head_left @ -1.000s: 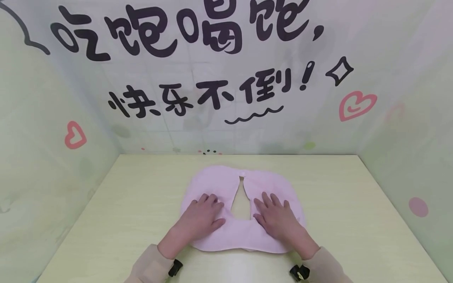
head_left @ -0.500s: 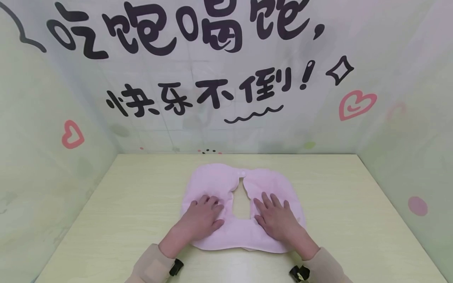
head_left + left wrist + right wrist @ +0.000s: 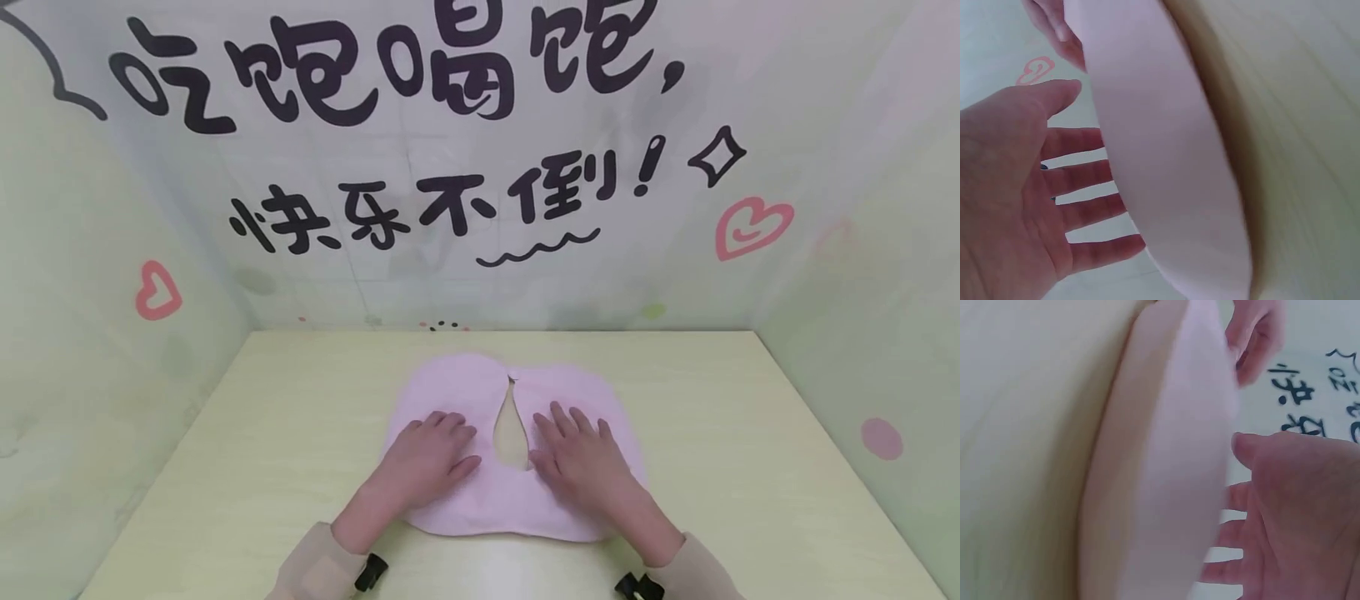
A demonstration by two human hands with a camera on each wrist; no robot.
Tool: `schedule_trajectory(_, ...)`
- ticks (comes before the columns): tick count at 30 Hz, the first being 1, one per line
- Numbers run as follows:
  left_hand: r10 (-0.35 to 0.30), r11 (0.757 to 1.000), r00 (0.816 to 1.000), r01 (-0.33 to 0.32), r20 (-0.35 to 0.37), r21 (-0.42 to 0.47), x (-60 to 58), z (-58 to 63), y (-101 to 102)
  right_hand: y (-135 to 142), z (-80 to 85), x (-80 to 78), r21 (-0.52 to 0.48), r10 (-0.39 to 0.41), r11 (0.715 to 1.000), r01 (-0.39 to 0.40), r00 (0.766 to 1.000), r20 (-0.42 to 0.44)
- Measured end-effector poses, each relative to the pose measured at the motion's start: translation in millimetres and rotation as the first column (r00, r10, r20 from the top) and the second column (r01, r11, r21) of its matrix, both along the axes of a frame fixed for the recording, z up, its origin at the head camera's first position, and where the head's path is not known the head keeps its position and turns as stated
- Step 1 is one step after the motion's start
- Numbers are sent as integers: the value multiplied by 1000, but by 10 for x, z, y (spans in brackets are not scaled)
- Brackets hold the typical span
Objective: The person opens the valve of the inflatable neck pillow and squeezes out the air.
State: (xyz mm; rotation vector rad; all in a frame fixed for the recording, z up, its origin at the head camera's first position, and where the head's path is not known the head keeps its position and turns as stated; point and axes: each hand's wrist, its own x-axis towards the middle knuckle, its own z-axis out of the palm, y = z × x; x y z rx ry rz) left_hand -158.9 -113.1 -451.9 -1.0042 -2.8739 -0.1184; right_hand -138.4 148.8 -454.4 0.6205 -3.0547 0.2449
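Note:
A pink cloth bib [image 3: 468, 508] lies flat on the table, with a teardrop-shaped neck opening in its middle and a small fastening at the top of that opening. My left hand [image 3: 427, 458] rests palm down on its left half, fingers spread and slightly bent. On the right half rests my right hand [image 3: 585, 458], its thumb at the edge of the opening. The left wrist view shows the bib's near edge [image 3: 1154, 137] beyond the fingers of the left hand [image 3: 1029, 181]. Similarly, the right wrist view has the right hand [image 3: 1297, 506] reaching over the cloth [image 3: 1179, 456].
The pale wood-grain table [image 3: 247, 467] extends on both sides of the bib. Behind it hangs a printed backdrop [image 3: 420, 283] with black lettering and hearts, and similar panels stand at left and right. A black strap piece [image 3: 371, 572] sits at the left wrist.
The bib's neck opening has narrowed into a teardrop and its cloth lies smoother. My right hand has shifted slightly toward the opening; the left has barely moved.

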Motion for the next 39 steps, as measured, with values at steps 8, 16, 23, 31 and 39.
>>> schedule_trajectory(8,-70,997,997,69,45,22,129,88,193,-18,95,201,51,93,995,-90,993,-67)
schedule_trajectory(16,-98,994,991,101,89,-28,193,-1,282,-9,-87,286,29,141,990,-139,989,-55)
schedule_trajectory(23,-113,991,993,116,39,-67,173,-120,243,-38,-225,321,63,147,988,-144,987,-62)
schedule_trajectory(31,-60,987,982,85,180,-133,214,-173,203,-33,-274,347,86,167,983,-163,985,-44)
schedule_trajectory(39,-54,987,980,82,190,-141,202,-258,182,-22,-298,340,132,166,978,-161,986,-31)
